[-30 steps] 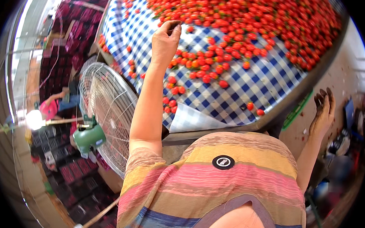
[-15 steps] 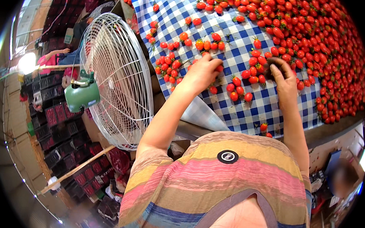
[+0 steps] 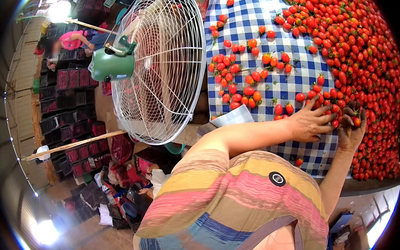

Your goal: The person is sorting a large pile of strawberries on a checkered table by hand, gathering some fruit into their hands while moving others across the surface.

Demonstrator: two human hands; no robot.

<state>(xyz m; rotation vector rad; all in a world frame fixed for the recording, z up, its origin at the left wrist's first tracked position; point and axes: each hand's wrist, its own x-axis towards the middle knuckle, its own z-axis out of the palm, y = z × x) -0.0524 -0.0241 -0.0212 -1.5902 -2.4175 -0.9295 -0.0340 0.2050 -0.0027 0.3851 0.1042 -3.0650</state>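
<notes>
Small red cherry tomatoes with green stems lie on a blue and white checked cloth (image 3: 286, 86). My left hand (image 3: 311, 123) reaches across to the right, its fingers spread over a small cluster of tomatoes (image 3: 326, 95) at the edge of the big pile. Just right of it, my right hand (image 3: 351, 134) has curled, dark-stained fingers around a cherry tomato (image 3: 357, 122). The two hands nearly meet. Some tomatoes are partly hidden under the left fingers.
A large tomato pile (image 3: 376, 79) fills the table's right side. Loose groups of tomatoes (image 3: 225, 68) lie at the left. A big caged fan (image 3: 160, 65) stands left of the table. Beyond it are stacked dark crates (image 3: 67, 99) and a person in pink (image 3: 72, 40).
My left hand has moved right, from the loose tomatoes to the pile's edge beside my right hand. The whole view has shifted, and the fan appears nearer the middle.
</notes>
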